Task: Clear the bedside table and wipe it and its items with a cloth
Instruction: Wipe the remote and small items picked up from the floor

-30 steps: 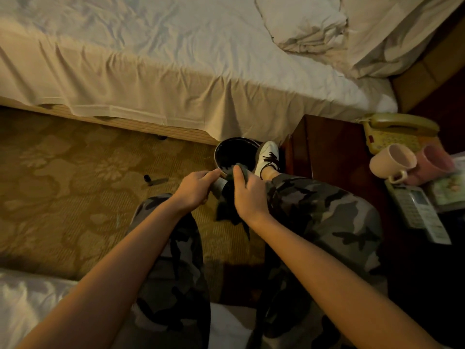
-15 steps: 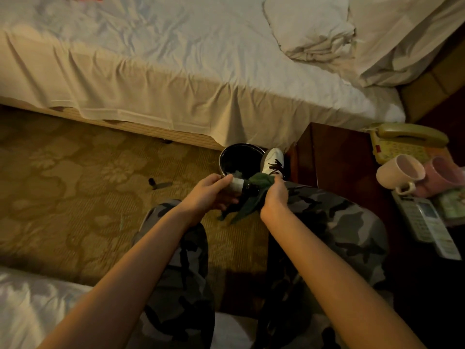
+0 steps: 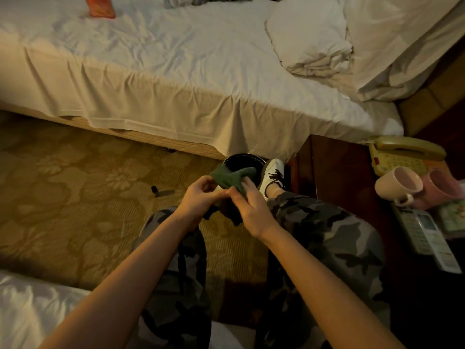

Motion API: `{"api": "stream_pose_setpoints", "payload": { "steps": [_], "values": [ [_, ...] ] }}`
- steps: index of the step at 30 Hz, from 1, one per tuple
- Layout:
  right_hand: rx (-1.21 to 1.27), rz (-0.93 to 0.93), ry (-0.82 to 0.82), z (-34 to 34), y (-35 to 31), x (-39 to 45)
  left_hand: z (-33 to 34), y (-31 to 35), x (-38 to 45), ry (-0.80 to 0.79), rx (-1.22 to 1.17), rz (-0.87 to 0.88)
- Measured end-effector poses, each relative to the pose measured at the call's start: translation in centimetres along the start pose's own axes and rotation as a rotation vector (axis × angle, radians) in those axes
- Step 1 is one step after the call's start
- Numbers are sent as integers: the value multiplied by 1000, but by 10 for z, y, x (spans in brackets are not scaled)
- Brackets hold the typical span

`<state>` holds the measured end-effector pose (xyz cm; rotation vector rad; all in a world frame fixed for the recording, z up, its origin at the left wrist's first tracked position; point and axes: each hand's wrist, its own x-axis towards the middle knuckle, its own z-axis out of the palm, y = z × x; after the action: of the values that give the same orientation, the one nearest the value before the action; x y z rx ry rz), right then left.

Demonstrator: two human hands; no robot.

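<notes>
Both hands meet over the person's camouflage-trousered knees, working a dark green cloth [image 3: 232,178] around a small pale item that is almost wholly hidden, so what it is cannot be told. The left hand [image 3: 201,197] has its fingers curled in, pinching the near edge of the cloth and the pale item under it; the right hand [image 3: 251,205] grips the cloth's other side, its fingers bent over the fabric. Just beyond the hands, at 12 o'clock, a round black bin [image 3: 242,162] stands on the patterned carpet [image 3: 75,187], touching a white laced sneaker [image 3: 273,176] at its 3 o'clock. The dark wooden desk [image 3: 337,172] lies at 2 o'clock from the hands, carrying a beige push-button telephone [image 3: 402,154], a cream mug [image 3: 397,183] on its side just beside a pink mug [image 3: 442,187], a white remote control [image 3: 425,238] and a printed card [image 3: 453,217]; none of their lettering can be read. A small dark bottle [image 3: 154,190] lies on the carpet at 9 o'clock. On the white-sheeted bed [image 3: 176,71] at 11 o'clock sits an orange packet [image 3: 99,6], its writing illegible.
</notes>
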<state>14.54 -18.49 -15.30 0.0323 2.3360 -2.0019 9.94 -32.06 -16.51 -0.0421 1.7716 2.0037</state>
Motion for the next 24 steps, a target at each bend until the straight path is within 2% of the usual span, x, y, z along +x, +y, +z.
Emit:
{"api": "stream_pose_setpoints", "payload": {
  "steps": [2, 4, 7, 10, 14, 16, 19, 22, 24],
  "values": [
    [-72, 58, -25, 0, -2, -1, 1, -2, 1, 55, 37, -2],
    [-3, 154, -46, -2, -5, -1, 3, -4, 3, 103, 107, 56],
    [35, 206, -68, -3, -5, -2, 3, -5, 3, 36, 164, 119],
    [-80, 149, -137, -3, -5, -5, -1, -2, 2, -138, 185, 1],
    [-228, 108, -172, -2, -5, -6, -1, 5, -1, -243, 232, -238],
    [-250, 126, -177, -2, -2, -6, 1, 4, -1, -260, 295, -280],
    [-295, 149, -170, -2, 3, -3, 3, -1, 4, -160, 375, -257],
    [-271, 161, -99, 3, 5, -2, 6, -6, 12, 15, 543, -133],
    [-282, 161, -28, 7, 6, 0, 7, -7, 14, 115, 563, -72]
  ]
}}
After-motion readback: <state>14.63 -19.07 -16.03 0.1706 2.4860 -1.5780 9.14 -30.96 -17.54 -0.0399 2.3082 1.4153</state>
